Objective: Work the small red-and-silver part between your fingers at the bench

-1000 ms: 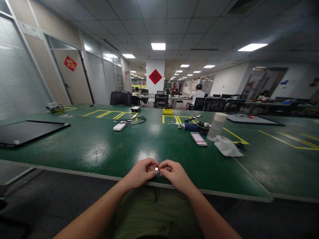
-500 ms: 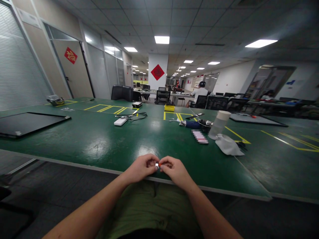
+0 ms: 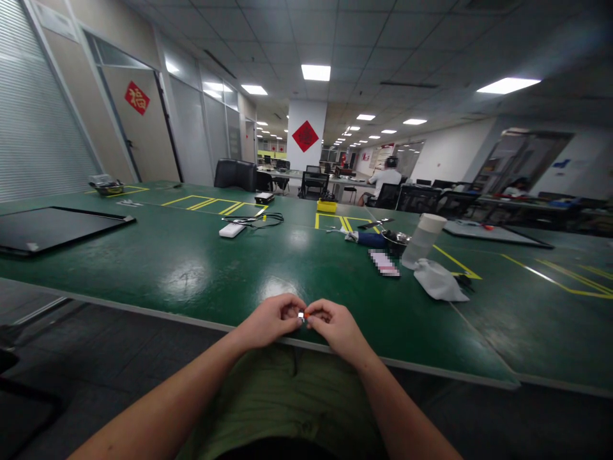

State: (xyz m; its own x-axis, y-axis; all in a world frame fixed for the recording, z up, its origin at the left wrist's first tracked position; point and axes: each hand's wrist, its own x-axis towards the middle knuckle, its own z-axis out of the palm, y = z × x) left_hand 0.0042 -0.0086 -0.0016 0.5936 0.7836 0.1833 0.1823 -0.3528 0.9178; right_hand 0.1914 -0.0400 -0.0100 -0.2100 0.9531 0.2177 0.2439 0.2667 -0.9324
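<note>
At the front edge of the green table [image 3: 230, 268], my two hands meet fingertip to fingertip. My left hand [image 3: 278, 317] pinches a small piece with a shiny, silvery-white face [image 3: 301, 315]. Thumb and fingers of my right hand [image 3: 334, 322] close on a small orange-red piece [image 3: 307, 315] right beside it. The two pieces touch or nearly touch; I cannot tell whether they are joined. Both are too small and too covered by fingers for me to name their kind.
Ahead lie a white power bank-like block [image 3: 232, 229] with black cables, and a pixelated phone-like item [image 3: 384, 262]. To the right stand a translucent bottle [image 3: 424, 241] and a white bag [image 3: 438, 281]. A dark flat panel [image 3: 57, 230] lies left. A person [image 3: 387, 176] sits far behind.
The camera view has shifted slightly. My hands stay in nearly the same place, still pinching the small pieces.
</note>
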